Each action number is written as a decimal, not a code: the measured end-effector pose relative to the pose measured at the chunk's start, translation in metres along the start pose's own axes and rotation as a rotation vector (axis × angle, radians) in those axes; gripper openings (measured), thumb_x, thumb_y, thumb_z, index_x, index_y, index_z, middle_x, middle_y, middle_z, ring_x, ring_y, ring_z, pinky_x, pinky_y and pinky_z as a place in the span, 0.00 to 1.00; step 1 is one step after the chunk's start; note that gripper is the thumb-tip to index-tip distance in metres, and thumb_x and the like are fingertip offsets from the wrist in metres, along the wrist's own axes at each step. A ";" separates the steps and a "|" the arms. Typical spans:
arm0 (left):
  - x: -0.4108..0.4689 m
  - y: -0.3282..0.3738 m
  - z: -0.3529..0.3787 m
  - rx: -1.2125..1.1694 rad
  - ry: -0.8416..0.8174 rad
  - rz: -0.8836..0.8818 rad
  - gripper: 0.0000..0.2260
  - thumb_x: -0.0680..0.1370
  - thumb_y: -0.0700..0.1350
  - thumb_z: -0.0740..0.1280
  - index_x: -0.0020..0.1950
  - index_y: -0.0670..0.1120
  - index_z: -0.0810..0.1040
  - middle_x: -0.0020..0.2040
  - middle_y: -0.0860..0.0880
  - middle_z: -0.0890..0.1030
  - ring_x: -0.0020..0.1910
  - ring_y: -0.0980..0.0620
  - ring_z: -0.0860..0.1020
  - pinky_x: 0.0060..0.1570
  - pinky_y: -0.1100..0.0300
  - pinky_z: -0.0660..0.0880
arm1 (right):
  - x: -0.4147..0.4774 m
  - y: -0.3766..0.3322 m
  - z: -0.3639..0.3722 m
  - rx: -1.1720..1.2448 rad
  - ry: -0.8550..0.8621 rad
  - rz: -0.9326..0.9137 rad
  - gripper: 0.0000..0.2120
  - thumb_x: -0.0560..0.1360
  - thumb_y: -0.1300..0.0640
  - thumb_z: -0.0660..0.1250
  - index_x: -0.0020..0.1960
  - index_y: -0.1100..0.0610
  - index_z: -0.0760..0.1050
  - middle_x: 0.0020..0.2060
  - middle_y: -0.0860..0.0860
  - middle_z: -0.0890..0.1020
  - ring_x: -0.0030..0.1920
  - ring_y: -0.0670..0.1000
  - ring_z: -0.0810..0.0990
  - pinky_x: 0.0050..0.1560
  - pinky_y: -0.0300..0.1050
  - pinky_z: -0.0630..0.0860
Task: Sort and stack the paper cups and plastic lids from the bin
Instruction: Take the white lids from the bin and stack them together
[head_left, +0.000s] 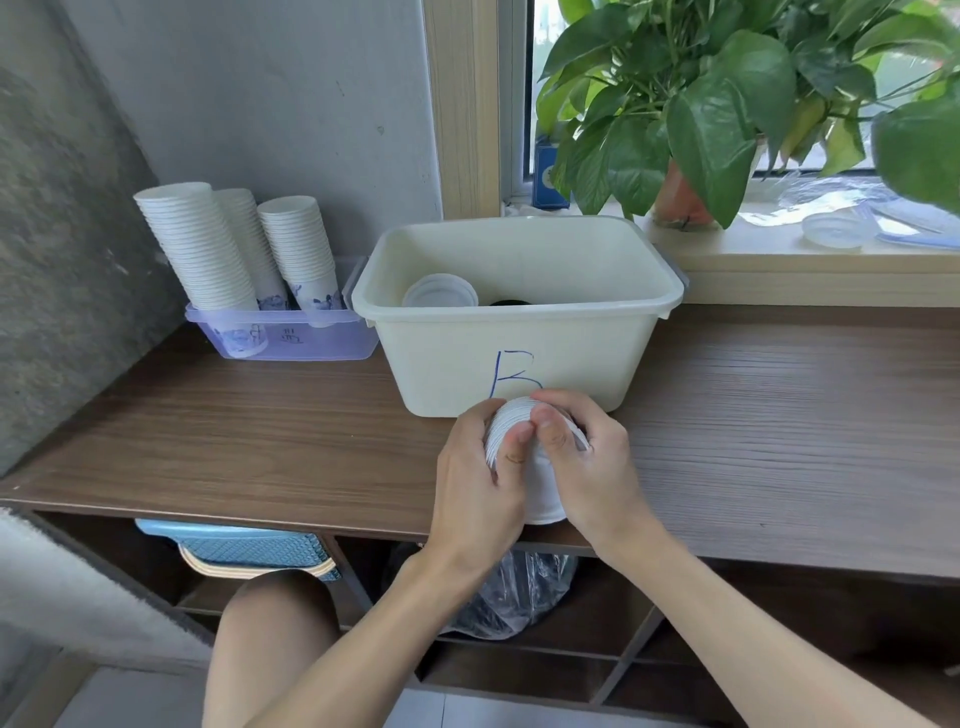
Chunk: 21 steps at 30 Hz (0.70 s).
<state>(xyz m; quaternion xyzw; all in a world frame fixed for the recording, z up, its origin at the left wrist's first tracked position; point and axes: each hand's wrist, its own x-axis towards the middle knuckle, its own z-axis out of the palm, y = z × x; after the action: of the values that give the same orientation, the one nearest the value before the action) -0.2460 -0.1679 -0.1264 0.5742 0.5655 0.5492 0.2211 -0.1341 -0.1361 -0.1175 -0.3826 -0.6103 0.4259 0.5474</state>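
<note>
Low in the middle, the left hand (480, 486) and right hand (595, 467) both curl around a short stack of white paper cups (543, 501), just in front of the cream plastic bin (441, 353). Inside the bin lie round white plastic lids (439, 297), and tall white cup stacks (208, 244) stand at the upper left.

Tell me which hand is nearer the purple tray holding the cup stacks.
Left. The left hand grips the held cups on the side facing the purple tray, which lies far to its left; the right hand sits beyond it, farther right.
</note>
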 end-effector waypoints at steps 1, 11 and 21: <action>0.000 0.001 -0.001 -0.010 -0.024 -0.015 0.41 0.71 0.79 0.50 0.65 0.47 0.76 0.58 0.54 0.81 0.57 0.65 0.76 0.53 0.75 0.69 | 0.000 0.000 0.000 0.004 0.005 -0.001 0.16 0.68 0.38 0.64 0.48 0.47 0.78 0.43 0.40 0.84 0.47 0.40 0.80 0.48 0.30 0.72; 0.002 0.007 -0.009 -0.173 -0.206 -0.121 0.21 0.77 0.59 0.65 0.66 0.50 0.75 0.58 0.54 0.82 0.57 0.61 0.80 0.53 0.70 0.73 | -0.004 -0.003 -0.010 0.102 0.004 0.021 0.25 0.69 0.38 0.64 0.57 0.54 0.76 0.48 0.45 0.83 0.52 0.42 0.80 0.51 0.33 0.73; 0.003 0.005 -0.016 -0.077 -0.361 -0.105 0.32 0.73 0.62 0.71 0.74 0.56 0.64 0.67 0.62 0.75 0.67 0.69 0.71 0.64 0.72 0.68 | 0.002 -0.008 -0.022 -0.085 -0.094 0.005 0.21 0.64 0.35 0.67 0.53 0.43 0.77 0.53 0.46 0.82 0.55 0.42 0.79 0.55 0.35 0.73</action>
<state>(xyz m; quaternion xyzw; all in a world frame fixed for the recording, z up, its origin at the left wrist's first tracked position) -0.2585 -0.1718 -0.1159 0.6241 0.5244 0.4462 0.3694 -0.1124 -0.1346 -0.1086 -0.3864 -0.6519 0.4184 0.5006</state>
